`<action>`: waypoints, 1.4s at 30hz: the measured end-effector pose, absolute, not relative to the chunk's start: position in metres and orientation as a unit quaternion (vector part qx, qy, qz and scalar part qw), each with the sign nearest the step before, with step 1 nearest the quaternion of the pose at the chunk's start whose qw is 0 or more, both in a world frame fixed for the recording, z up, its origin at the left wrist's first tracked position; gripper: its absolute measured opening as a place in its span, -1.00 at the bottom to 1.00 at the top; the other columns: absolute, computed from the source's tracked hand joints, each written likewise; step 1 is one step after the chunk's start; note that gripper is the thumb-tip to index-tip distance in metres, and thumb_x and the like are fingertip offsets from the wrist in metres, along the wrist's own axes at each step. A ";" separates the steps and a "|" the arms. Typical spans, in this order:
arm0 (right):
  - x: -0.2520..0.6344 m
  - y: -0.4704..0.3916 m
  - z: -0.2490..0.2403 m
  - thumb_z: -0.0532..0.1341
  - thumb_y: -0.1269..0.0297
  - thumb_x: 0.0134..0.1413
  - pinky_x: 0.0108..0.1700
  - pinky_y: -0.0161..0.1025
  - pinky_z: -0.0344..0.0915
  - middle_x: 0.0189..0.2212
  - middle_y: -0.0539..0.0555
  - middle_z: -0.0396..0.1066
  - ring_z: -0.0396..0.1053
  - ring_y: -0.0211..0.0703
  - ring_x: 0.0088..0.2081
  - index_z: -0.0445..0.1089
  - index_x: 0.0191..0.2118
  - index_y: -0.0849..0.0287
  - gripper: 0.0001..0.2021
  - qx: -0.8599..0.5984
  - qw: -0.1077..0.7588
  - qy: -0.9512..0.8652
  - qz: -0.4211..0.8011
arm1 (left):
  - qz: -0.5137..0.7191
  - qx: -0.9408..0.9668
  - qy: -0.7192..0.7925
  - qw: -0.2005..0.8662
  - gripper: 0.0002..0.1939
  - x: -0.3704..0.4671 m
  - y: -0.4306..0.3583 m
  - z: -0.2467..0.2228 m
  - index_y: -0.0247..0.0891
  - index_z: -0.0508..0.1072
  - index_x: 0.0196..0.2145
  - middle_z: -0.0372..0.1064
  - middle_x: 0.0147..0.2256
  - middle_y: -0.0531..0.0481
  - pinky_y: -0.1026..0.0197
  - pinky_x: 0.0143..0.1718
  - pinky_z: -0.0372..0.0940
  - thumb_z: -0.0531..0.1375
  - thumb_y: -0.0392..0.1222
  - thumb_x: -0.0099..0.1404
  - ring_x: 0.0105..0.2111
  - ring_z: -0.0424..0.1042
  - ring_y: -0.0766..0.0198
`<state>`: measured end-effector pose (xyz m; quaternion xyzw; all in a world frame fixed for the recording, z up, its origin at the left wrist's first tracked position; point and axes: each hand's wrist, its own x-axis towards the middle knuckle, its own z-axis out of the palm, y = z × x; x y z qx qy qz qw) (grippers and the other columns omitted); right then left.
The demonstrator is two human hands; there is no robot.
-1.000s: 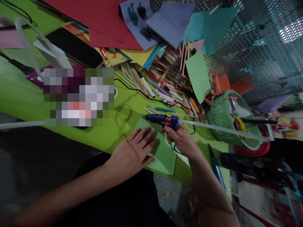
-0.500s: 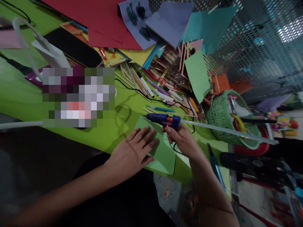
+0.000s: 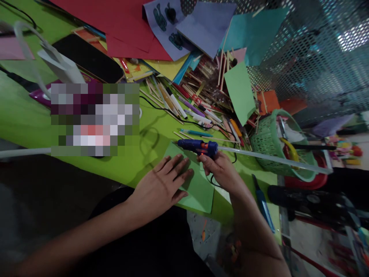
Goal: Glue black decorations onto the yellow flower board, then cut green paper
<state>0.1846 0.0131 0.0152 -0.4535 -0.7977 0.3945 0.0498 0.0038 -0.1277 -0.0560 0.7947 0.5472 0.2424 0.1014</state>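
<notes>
My left hand (image 3: 165, 181) lies flat on a sheet of light green paper (image 3: 201, 194), its fingers slightly spread. My right hand (image 3: 220, 169) is wrapped round the handle of a blue hot glue gun (image 3: 194, 146) with a small red light lit. The gun's nozzle points left, over the far corner of the green paper. A long clear glue stick (image 3: 276, 157) sticks out of its back. Its black cord shows beside my right hand. Whether the nozzle touches the paper I cannot tell.
Markers and thin wooden sticks (image 3: 173, 102) lie behind the paper. A green basket (image 3: 266, 150) holding tools stands at the right, near a blue cutter knife (image 3: 263, 207). A black phone (image 3: 89, 57) lies at the left, under red paper (image 3: 115, 23)'s edge. One area is pixelated.
The glue gun has shifted very slightly to the left in my right hand's grip. My left hand stays in place on the paper.
</notes>
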 end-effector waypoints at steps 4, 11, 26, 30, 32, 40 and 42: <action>0.182 0.012 0.016 0.11 -0.27 0.26 -0.44 -0.23 0.26 -0.60 0.01 0.36 0.33 -0.18 -0.54 0.46 -0.37 0.14 -0.46 -0.445 0.054 -0.799 0.401 | 0.247 0.792 0.549 0.102 -0.44 0.004 -0.128 -0.057 -0.16 0.33 0.30 0.17 0.38 -0.10 -0.15 0.37 0.09 0.15 0.10 0.45 0.39 0.12 -0.03; 0.183 0.011 0.016 0.12 -0.22 0.28 -0.43 -0.23 0.26 -0.58 0.01 0.37 0.31 -0.19 -0.54 0.45 -0.41 0.14 -0.49 -0.447 0.049 -0.809 0.378 | 0.234 0.797 0.547 0.105 -0.42 0.004 -0.128 -0.057 -0.16 0.31 0.32 0.15 0.39 -0.10 -0.16 0.38 0.08 0.15 0.11 0.45 0.39 0.10 -0.04; 0.186 0.011 0.019 0.13 -0.20 0.28 -0.42 -0.23 0.20 -0.60 0.00 0.34 0.29 -0.21 -0.54 0.39 -0.46 0.13 -0.49 -0.448 0.046 -0.815 0.366 | 0.236 0.798 0.545 0.100 -0.43 0.004 -0.127 -0.056 -0.17 0.32 0.31 0.14 0.39 -0.10 -0.16 0.36 0.11 0.16 0.09 0.44 0.39 0.11 -0.04; 0.191 0.009 0.021 0.14 -0.21 0.27 -0.42 -0.23 0.20 -0.61 -0.01 0.34 0.28 -0.20 -0.54 0.41 -0.44 0.14 -0.50 -0.462 0.041 -0.808 0.362 | 0.232 0.799 0.545 0.107 -0.44 0.003 -0.127 -0.054 -0.17 0.32 0.31 0.14 0.39 -0.10 -0.16 0.37 0.10 0.16 0.08 0.45 0.39 0.12 -0.04; 0.192 0.009 0.022 0.13 -0.21 0.27 -0.44 -0.23 0.20 -0.62 -0.01 0.34 0.28 -0.21 -0.55 0.43 -0.40 0.14 -0.51 -0.467 0.043 -0.803 0.369 | 0.234 0.799 0.544 0.108 -0.43 0.003 -0.127 -0.053 -0.17 0.33 0.30 0.15 0.39 -0.09 -0.15 0.37 0.10 0.16 0.09 0.45 0.38 0.13 -0.04; 0.189 0.011 0.020 0.12 -0.18 0.29 -0.39 -0.20 0.22 -0.62 0.00 0.34 0.29 -0.18 -0.53 0.37 -0.50 0.11 -0.50 -0.448 0.045 -0.827 0.336 | 0.232 0.798 0.545 0.106 -0.43 0.003 -0.127 -0.054 -0.17 0.32 0.31 0.14 0.39 -0.10 -0.16 0.37 0.10 0.16 0.10 0.45 0.39 0.12 -0.04; 0.191 0.011 0.020 0.12 -0.19 0.29 -0.41 -0.21 0.21 -0.63 -0.01 0.34 0.28 -0.19 -0.55 0.39 -0.47 0.11 -0.50 -0.448 0.045 -0.825 0.341 | 0.232 0.799 0.544 0.106 -0.42 0.003 -0.126 -0.055 -0.17 0.31 0.31 0.13 0.40 -0.09 -0.17 0.37 0.10 0.16 0.10 0.45 0.39 0.11 -0.04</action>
